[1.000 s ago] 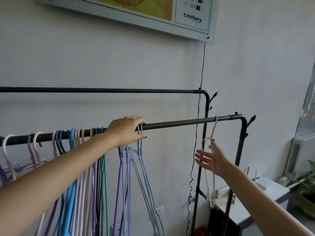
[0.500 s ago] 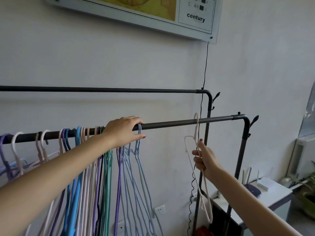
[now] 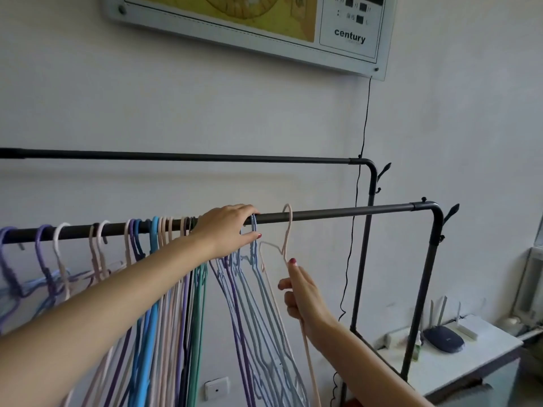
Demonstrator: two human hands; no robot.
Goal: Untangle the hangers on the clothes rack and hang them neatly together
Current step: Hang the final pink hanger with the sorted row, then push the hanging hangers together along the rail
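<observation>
Pinching a thin pink wire hanger [image 3: 286,230], the right hand [image 3: 305,295] hooks it over the round black rail [image 3: 338,214].

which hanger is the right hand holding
The pale pink thin wire hanger, hooked on the front black rail, rightmost of all. The right hand pinches its neck; the others hang bunched by the left hand.

Pale wall [image 3: 205,113], framed poster [image 3: 264,22], white side table [image 3: 458,365], wall socket [image 3: 216,388]
</observation>
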